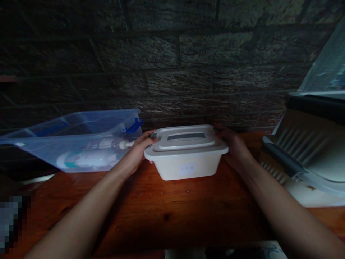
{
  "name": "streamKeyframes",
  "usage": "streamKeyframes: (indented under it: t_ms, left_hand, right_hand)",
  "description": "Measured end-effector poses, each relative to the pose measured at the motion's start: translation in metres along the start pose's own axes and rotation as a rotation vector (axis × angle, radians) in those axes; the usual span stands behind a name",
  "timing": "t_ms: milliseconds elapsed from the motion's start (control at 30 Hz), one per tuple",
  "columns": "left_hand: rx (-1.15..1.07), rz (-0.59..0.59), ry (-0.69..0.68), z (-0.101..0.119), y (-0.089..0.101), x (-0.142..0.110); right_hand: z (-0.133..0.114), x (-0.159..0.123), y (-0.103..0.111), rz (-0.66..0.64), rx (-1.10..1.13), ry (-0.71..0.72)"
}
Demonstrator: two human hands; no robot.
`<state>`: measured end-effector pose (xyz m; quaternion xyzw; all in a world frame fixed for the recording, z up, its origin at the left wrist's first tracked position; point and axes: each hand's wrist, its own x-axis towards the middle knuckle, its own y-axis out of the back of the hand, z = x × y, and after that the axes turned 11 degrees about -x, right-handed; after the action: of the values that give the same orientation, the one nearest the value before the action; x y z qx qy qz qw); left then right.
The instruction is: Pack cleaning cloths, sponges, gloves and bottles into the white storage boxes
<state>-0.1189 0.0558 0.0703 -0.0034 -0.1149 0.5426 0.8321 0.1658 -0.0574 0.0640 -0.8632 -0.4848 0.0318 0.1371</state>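
Observation:
A white lidded storage box (pixel 188 162) with a grey strip in its lid handle is at the middle of the wooden table. My left hand (pixel 142 147) grips its left end, the thumb on top by the grey latch and the other fingers partly hidden below the rim. At the opposite end my right hand (pixel 233 144) is wrapped round the rim, its fingertips mostly behind the box. The lid sits on the box, and what is inside cannot be seen.
On the left stands a clear bluish plastic bin (pixel 81 126) with white bottles (pixel 88 158) lying in it. A cream and grey ribbed container (pixel 309 151) stands at the right. Behind the wooden table (pixel 185 208) rises a dark brick wall (pixel 161 54).

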Motion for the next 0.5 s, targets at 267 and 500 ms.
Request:
streamKeyframes:
  t_ms: [267, 500]
  left_hand:
    - [0.062, -0.015, 0.015, -0.004, 0.0082, -0.0007]
    - [0.013, 0.035, 0.014, -0.0083, 0.005, -0.0005]
  right_hand:
    - [-0.0068, -0.0045, 0.0017, 0.011, -0.023, -0.041]
    - [-0.0031, -0.0069, 0.0035, 0.039, -0.08, 0.007]
